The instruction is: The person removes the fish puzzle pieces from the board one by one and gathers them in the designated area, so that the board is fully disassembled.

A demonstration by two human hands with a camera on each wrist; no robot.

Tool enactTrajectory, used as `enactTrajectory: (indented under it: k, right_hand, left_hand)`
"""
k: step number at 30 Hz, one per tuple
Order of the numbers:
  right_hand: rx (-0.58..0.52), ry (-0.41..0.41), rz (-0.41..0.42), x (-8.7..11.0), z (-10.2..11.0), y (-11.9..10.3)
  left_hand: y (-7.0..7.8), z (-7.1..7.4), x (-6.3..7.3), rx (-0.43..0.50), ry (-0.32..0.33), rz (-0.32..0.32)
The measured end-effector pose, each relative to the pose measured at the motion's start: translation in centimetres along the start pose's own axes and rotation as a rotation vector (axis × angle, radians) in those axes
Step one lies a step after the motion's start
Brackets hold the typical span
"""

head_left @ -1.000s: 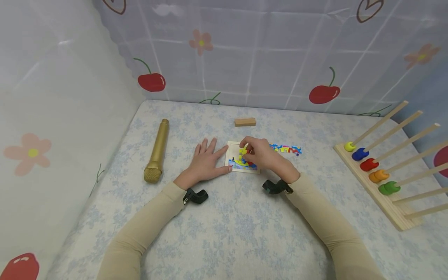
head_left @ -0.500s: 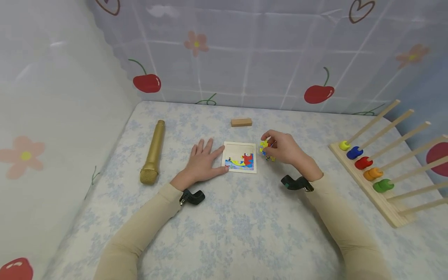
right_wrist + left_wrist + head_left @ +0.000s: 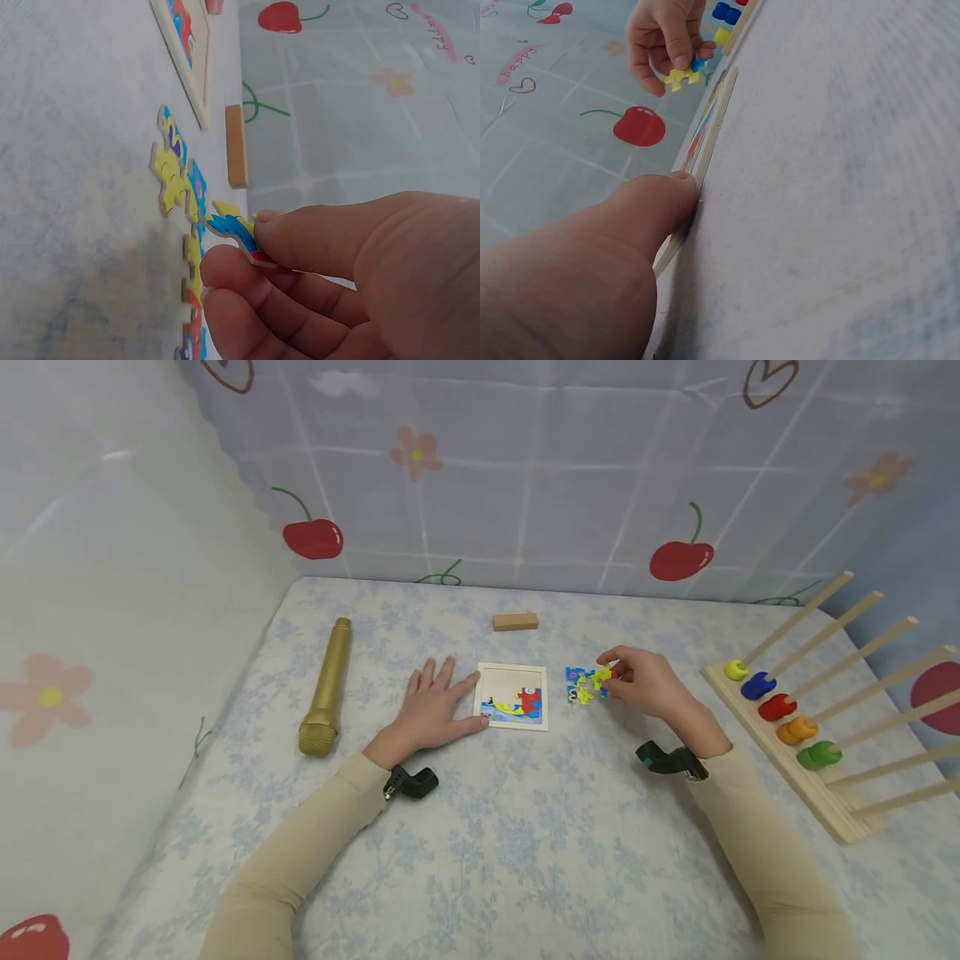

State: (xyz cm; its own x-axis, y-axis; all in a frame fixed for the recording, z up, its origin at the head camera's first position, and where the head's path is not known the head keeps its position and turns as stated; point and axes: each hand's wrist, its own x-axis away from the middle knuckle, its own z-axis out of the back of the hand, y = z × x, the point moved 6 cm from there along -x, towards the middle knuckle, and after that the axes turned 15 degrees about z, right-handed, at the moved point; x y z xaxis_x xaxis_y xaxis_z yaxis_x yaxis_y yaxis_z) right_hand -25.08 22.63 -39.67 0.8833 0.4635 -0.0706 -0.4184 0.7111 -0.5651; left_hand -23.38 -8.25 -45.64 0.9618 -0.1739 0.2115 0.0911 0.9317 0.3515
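Note:
My left hand (image 3: 435, 708) lies flat with spread fingers, its thumb and index finger touching the left side of a small square wooden puzzle tray (image 3: 512, 667). Several joined pieces with red, yellow and blue print fill the tray's lower part; bare wood shows above them. Right of the tray, my right hand (image 3: 651, 683) pinches a yellow and blue puzzle piece (image 3: 238, 229) with a red corner between thumb and fingers. The piece is raised over several loose puzzle pieces (image 3: 171, 180) on the cloth. Fingers hide part of it, and the hand covers some loose pieces in the head view.
A wooden block (image 3: 515, 622) lies behind the tray. To the left is a gold toy microphone (image 3: 327, 685). At the right stands a wooden peg rack (image 3: 795, 760) with coloured beads and upright rods. A printed curtain (image 3: 480, 485) hangs along the table's back edge.
My right hand has moved right, from over the tray to the loose pieces, leaving the tray's upper part uncovered. The left hand has stayed at the tray. The head view has shifted slightly.

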Motion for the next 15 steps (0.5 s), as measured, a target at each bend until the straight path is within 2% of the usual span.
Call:
enactTrajectory:
  k: [4,8,15]
  right_hand:
    - [0.004,-0.007,-0.016,0.5,-0.4,0.7]
    - [-0.039,-0.008,-0.034,0.8,-0.8,1.3]
    - [-0.172,0.002,-0.186,1.0,-1.4,2.3]
  left_hand:
    - [0.0,-0.1,0.0,-0.002,-0.009,-0.001]
    - [0.0,-0.1,0.0,-0.002,-0.009,0.005]
    - [0.0,0.0,0.0,-0.005,-0.008,0.004]
